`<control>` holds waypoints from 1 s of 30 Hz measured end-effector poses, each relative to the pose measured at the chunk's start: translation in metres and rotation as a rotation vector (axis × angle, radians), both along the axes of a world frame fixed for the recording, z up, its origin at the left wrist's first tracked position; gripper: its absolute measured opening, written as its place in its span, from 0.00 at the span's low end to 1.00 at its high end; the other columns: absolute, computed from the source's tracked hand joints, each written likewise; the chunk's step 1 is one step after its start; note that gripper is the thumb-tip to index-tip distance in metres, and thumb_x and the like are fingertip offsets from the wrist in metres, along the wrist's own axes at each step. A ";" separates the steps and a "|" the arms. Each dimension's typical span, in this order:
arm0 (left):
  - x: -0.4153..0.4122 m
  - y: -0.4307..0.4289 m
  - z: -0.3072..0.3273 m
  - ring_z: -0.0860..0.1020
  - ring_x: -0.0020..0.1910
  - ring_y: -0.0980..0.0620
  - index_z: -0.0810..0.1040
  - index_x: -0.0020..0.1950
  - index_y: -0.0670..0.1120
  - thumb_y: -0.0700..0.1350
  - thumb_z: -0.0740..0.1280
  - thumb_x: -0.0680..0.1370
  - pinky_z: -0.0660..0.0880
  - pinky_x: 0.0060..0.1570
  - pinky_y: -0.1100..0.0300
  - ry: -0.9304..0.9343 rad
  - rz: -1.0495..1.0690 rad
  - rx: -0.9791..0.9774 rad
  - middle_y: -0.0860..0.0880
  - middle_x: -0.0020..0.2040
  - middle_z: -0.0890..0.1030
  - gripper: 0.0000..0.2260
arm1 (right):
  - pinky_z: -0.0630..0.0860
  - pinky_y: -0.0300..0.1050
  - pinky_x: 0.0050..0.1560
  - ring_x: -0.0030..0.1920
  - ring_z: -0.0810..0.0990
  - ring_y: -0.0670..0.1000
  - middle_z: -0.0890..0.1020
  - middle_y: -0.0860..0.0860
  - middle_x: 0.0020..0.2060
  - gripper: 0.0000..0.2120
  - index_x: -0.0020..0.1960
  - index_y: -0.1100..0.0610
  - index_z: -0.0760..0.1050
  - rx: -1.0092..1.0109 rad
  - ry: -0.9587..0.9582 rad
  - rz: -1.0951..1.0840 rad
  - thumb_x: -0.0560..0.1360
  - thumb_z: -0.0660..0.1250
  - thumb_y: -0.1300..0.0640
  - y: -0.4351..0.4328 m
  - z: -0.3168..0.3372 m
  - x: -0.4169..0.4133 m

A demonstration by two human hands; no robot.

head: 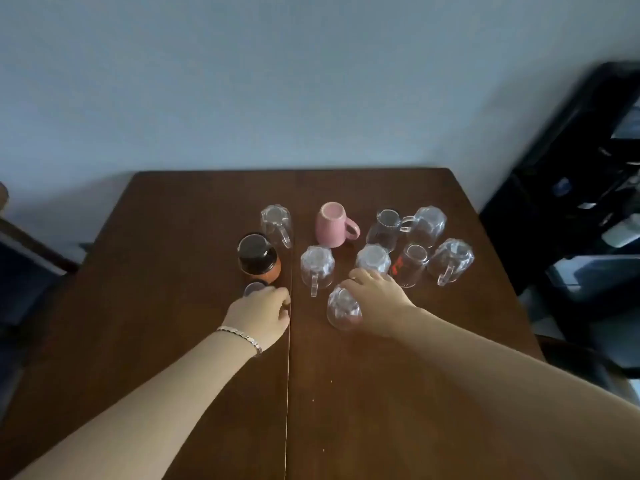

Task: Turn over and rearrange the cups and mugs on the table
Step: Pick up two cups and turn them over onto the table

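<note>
While both arms reach forward over the brown wooden table [173,237], the left hand [258,315] is curled closed around a small glass [254,289], of which only the round base shows above the fingers. This hand wears a thin bracelet [242,337] at the wrist. Just behind the small glass stands a dark glass with an orange band [259,258], upside down.

The right hand [375,294] lies beside a clear glass cup [343,309] and touches its side; the fingers are bent, but I cannot tell if they really grip it. The fingertips are also very near another upturned clear cup [373,258].

All the cups seem to stand with the bottom up. In the far row there is a clear mug [277,225] at the left, then a pink mug [334,225] with its handle to the right, then a clear glass [385,230] and a clear mug [426,226] that touch each other. Nearer there is a clear mug with its handle toward the person [317,266], a glass with a red print [410,265] and one more clear mug [450,259] at the right.

A seam [288,375] runs down the middle of the table, between the two hands. A dark shelf [581,202] stands at the right of the table.
</note>
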State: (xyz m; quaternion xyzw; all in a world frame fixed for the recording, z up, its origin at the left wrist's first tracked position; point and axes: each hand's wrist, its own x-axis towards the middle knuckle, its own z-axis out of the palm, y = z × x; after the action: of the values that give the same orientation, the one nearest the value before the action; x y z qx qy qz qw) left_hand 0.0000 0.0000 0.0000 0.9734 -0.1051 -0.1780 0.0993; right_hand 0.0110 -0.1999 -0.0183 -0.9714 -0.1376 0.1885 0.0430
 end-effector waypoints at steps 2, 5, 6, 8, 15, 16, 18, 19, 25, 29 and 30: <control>0.009 0.005 -0.003 0.77 0.59 0.50 0.73 0.63 0.48 0.45 0.59 0.79 0.76 0.53 0.57 -0.050 0.073 -0.019 0.51 0.62 0.77 0.13 | 0.68 0.53 0.65 0.68 0.67 0.57 0.66 0.54 0.68 0.32 0.72 0.52 0.61 -0.078 0.045 0.037 0.72 0.67 0.44 0.010 -0.013 0.014; 0.019 0.017 -0.010 0.76 0.60 0.49 0.73 0.65 0.48 0.45 0.62 0.78 0.76 0.55 0.58 -0.084 0.129 -0.004 0.49 0.64 0.76 0.15 | 0.74 0.52 0.57 0.65 0.71 0.59 0.67 0.55 0.66 0.39 0.72 0.51 0.59 -0.153 0.203 -0.035 0.67 0.72 0.41 0.022 -0.035 0.028; 0.021 0.020 -0.013 0.75 0.61 0.49 0.72 0.65 0.48 0.46 0.62 0.78 0.76 0.56 0.58 -0.083 0.133 0.008 0.49 0.65 0.75 0.16 | 0.74 0.51 0.56 0.65 0.72 0.59 0.67 0.55 0.66 0.40 0.72 0.51 0.59 -0.151 0.225 -0.064 0.67 0.73 0.42 0.023 -0.044 0.030; 0.028 0.024 -0.017 0.72 0.64 0.48 0.69 0.68 0.48 0.48 0.63 0.77 0.74 0.59 0.57 -0.078 0.115 0.068 0.48 0.67 0.72 0.20 | 0.75 0.50 0.54 0.64 0.72 0.59 0.66 0.56 0.66 0.39 0.71 0.51 0.58 -0.143 0.211 -0.092 0.67 0.73 0.44 0.023 -0.057 0.033; 0.059 0.022 -0.040 0.72 0.65 0.43 0.59 0.72 0.52 0.59 0.67 0.72 0.75 0.58 0.50 0.221 0.126 0.246 0.45 0.72 0.66 0.32 | 0.75 0.50 0.52 0.59 0.76 0.58 0.71 0.55 0.61 0.34 0.68 0.50 0.63 -0.025 0.218 -0.150 0.66 0.72 0.46 0.011 -0.050 0.026; 0.061 0.020 -0.042 0.72 0.65 0.42 0.59 0.73 0.52 0.59 0.67 0.72 0.75 0.57 0.51 0.255 0.122 0.271 0.45 0.72 0.65 0.33 | 0.74 0.49 0.52 0.59 0.76 0.57 0.71 0.53 0.60 0.35 0.68 0.49 0.63 0.029 0.234 -0.202 0.65 0.72 0.45 0.007 -0.044 0.022; 0.063 0.017 -0.047 0.73 0.64 0.41 0.59 0.73 0.53 0.57 0.68 0.72 0.75 0.56 0.52 0.249 0.111 0.315 0.44 0.71 0.66 0.32 | 0.74 0.47 0.53 0.59 0.75 0.54 0.72 0.50 0.58 0.36 0.66 0.48 0.63 0.136 0.244 -0.300 0.62 0.73 0.45 -0.003 -0.030 0.013; 0.063 0.017 -0.050 0.74 0.63 0.42 0.60 0.72 0.52 0.55 0.68 0.73 0.76 0.55 0.52 0.222 0.106 0.327 0.44 0.69 0.68 0.31 | 0.74 0.46 0.53 0.59 0.75 0.52 0.73 0.49 0.58 0.37 0.65 0.48 0.64 0.179 0.242 -0.339 0.60 0.74 0.45 -0.007 -0.022 0.009; 0.043 0.020 -0.037 0.79 0.57 0.45 0.65 0.68 0.52 0.56 0.69 0.72 0.79 0.51 0.54 0.080 0.015 0.233 0.47 0.65 0.72 0.27 | 0.75 0.44 0.47 0.50 0.77 0.51 0.72 0.46 0.56 0.33 0.61 0.51 0.63 0.270 0.171 -0.445 0.61 0.74 0.45 -0.030 0.021 -0.017; 0.016 0.020 -0.011 0.80 0.56 0.48 0.68 0.66 0.52 0.57 0.70 0.70 0.80 0.50 0.55 -0.018 -0.017 0.129 0.49 0.63 0.74 0.27 | 0.74 0.39 0.51 0.51 0.74 0.45 0.70 0.45 0.55 0.44 0.70 0.51 0.61 0.414 0.143 -0.567 0.59 0.77 0.44 -0.043 0.037 -0.042; 0.010 0.019 -0.006 0.80 0.56 0.48 0.68 0.66 0.51 0.57 0.71 0.70 0.81 0.50 0.55 -0.036 -0.013 0.101 0.49 0.62 0.74 0.27 | 0.72 0.37 0.51 0.52 0.73 0.44 0.70 0.45 0.55 0.44 0.71 0.51 0.62 0.450 0.134 -0.611 0.60 0.77 0.45 -0.047 0.037 -0.050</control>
State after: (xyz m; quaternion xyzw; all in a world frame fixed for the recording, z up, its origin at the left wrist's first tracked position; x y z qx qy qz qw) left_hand 0.0095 0.0193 -0.0057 0.9795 -0.1039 -0.1662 0.0469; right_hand -0.0390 -0.2468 0.0184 -0.9195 0.1236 0.1951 0.3182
